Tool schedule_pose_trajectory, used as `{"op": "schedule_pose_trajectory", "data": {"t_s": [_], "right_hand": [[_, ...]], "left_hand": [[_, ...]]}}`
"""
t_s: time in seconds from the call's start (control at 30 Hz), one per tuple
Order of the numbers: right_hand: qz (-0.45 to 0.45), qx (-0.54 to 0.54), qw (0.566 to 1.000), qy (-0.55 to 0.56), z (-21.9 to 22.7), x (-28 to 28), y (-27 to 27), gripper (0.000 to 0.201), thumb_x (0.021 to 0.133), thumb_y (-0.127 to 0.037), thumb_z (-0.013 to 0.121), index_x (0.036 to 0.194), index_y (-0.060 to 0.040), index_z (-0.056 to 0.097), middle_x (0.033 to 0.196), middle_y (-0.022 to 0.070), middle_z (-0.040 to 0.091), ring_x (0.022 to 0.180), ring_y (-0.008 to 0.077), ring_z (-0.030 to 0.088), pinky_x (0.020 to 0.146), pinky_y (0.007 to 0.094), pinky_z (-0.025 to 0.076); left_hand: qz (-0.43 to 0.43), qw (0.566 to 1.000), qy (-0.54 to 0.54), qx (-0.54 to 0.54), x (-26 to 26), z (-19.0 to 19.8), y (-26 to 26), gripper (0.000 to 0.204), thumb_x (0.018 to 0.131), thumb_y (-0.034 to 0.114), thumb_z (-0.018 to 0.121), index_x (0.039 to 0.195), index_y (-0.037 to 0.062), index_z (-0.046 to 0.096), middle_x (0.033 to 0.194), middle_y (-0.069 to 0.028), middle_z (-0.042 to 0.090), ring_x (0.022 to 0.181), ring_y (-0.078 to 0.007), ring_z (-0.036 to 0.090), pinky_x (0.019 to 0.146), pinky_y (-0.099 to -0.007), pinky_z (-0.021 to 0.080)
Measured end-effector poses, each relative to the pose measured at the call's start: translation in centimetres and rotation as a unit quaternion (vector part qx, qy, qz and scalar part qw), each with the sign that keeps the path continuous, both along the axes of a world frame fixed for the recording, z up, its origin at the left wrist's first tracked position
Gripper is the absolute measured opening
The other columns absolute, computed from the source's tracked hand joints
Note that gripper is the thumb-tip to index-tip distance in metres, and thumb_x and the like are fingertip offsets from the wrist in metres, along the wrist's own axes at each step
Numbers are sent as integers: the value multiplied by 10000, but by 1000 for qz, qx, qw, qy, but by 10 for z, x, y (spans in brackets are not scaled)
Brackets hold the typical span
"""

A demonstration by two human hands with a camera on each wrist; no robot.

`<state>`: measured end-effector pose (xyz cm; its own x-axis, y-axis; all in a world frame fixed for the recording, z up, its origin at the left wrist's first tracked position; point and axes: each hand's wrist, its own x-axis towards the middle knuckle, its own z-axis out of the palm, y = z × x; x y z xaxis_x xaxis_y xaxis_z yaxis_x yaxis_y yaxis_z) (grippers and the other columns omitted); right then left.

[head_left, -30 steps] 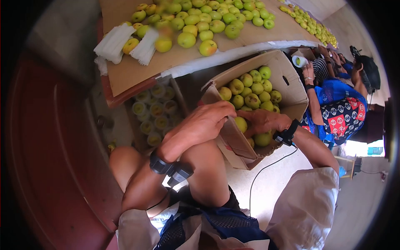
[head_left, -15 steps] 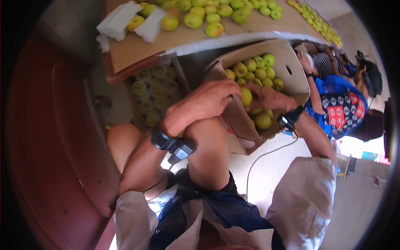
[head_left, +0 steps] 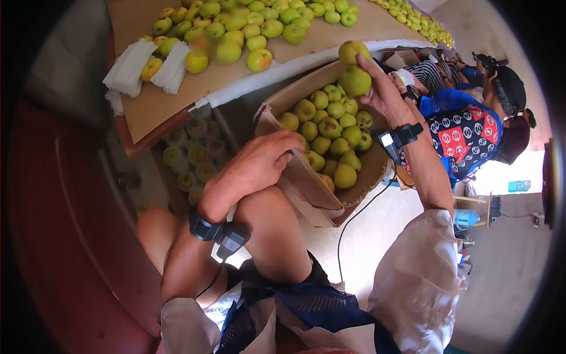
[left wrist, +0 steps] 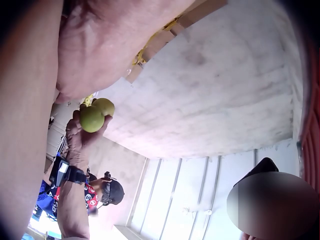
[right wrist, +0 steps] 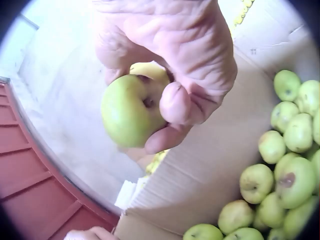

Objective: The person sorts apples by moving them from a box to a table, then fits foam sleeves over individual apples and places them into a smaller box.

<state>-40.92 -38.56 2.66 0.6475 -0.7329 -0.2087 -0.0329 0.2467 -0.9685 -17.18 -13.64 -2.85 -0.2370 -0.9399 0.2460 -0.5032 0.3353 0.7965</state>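
Observation:
My right hand (head_left: 377, 88) is raised above the far side of a cardboard box (head_left: 306, 183), holding two apples. The yellower apple (head_left: 352, 51) is farther out in the fingers; the greener apple (head_left: 355, 81) sits nearer the palm. In the right wrist view, the fingers curl against the green apple (right wrist: 127, 112), partly covering the second one behind it. Many green apples (head_left: 330, 127) fill the box, some with brown spots. My left hand (head_left: 253, 165) grips the box's near rim, its fingers bent over the edge and its wrist lying across the knee.
Behind the box, a cardboard-covered table (head_left: 159, 112) bears many loose apples and stacks of white foam nets (head_left: 131, 66). Under it sits a box of wrapped fruit (head_left: 197, 154). Another person (head_left: 466, 135) sits close on the right. A cable (head_left: 354, 218) hangs from my right wrist.
My right hand has risen out of the box with two apples and moved up to its far side. My left hand has stayed at the rim. The head view has shifted.

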Motion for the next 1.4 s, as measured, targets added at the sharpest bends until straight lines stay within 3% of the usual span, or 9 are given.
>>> {"op": "schedule_pose_trajectory", "data": {"t_s": [0.1, 0.5, 0.63, 0.77, 1.03, 1.1, 1.13, 1.27, 1.4], "right_hand": [[-16, -12, 1000, -15, 13, 24, -49, 410, 986, -472, 684, 1096, -80, 641, 787, 8, 718, 579, 83, 676, 358, 183, 313], [-223, 13, 968, 115, -27, 97, -201, 631, 895, -510, 779, 1307, -103, 529, 1003, 170, 697, 660, 305, 741, 345, 256, 325], [-188, 12, 982, 29, -53, 91, -227, 619, 949, -478, 710, 1360, -67, 497, 1119, 211, 689, 831, 372, 736, 547, 398, 587], [-246, 137, 959, -11, -82, 93, -286, 686, 983, -421, 679, 1425, 29, 409, 1332, 288, 541, 1017, 402, 660, 824, 520, 609], [-133, -13, 989, 63, -54, 66, -254, 440, 1068, -243, 538, 1437, -16, 462, 1166, 209, 666, 970, 285, 691, 822, 388, 600], [-244, -72, 960, 113, 1, 71, -154, 204, 998, -124, 524, 1004, 16, 673, 833, 67, 700, 676, 164, 643, 613, 286, 519], [-231, -118, 963, 68, 3, 61, -145, 212, 1005, -141, 529, 1049, 24, 655, 867, 71, 690, 677, 166, 626, 615, 281, 522], [-35, -190, 970, 147, -7, -4, -108, 251, 1041, -181, 513, 1193, -19, 629, 955, 84, 707, 798, 171, 675, 670, 278, 538], [184, -214, 878, 386, -21, -21, -25, 448, 982, -349, 678, 1322, -63, 623, 1054, 82, 738, 927, 152, 705, 696, 262, 519]], "left_hand": [[11, 1000, 4, 8, -2, 1, 0, 296, 916, -51, 621, 1187, 66, 643, 1267, -125, 655, 1107, -381, 656, 930, -422, 541], [27, 999, 29, -20, -2, 5, -1, 311, 882, -68, 586, 1167, 47, 632, 1193, -123, 642, 1062, -387, 653, 890, -454, 538], [23, 999, 26, 3, 0, 10, -1, 332, 877, -67, 590, 1185, 45, 641, 1234, -126, 641, 1084, -386, 656, 911, -444, 545], [22, 999, 15, 35, 1, 11, -3, 327, 904, -38, 622, 1210, 75, 647, 1282, -142, 646, 1128, -400, 647, 949, -442, 545], [33, 999, 26, 4, -3, 9, -7, 331, 890, -75, 618, 1187, 66, 649, 1246, -152, 659, 1122, -400, 655, 930, -432, 554], [35, 998, 39, -37, -5, 5, -9, 291, 887, -53, 605, 1152, 61, 639, 1188, -152, 663, 1054, -417, 654, 886, -457, 543], [44, 998, 37, -12, -6, 8, -7, 283, 892, -44, 610, 1153, 59, 637, 1196, -147, 664, 1064, -421, 648, 895, -460, 540], [31, 999, 25, -13, -6, 5, -10, 272, 902, -33, 607, 1156, 62, 635, 1201, -140, 664, 1059, -421, 647, 897, -459, 536], [31, 999, 4, 13, -7, 9, -10, 278, 902, -42, 600, 1162, 54, 631, 1220, -136, 661, 1072, -415, 646, 907, -453, 535]]}}
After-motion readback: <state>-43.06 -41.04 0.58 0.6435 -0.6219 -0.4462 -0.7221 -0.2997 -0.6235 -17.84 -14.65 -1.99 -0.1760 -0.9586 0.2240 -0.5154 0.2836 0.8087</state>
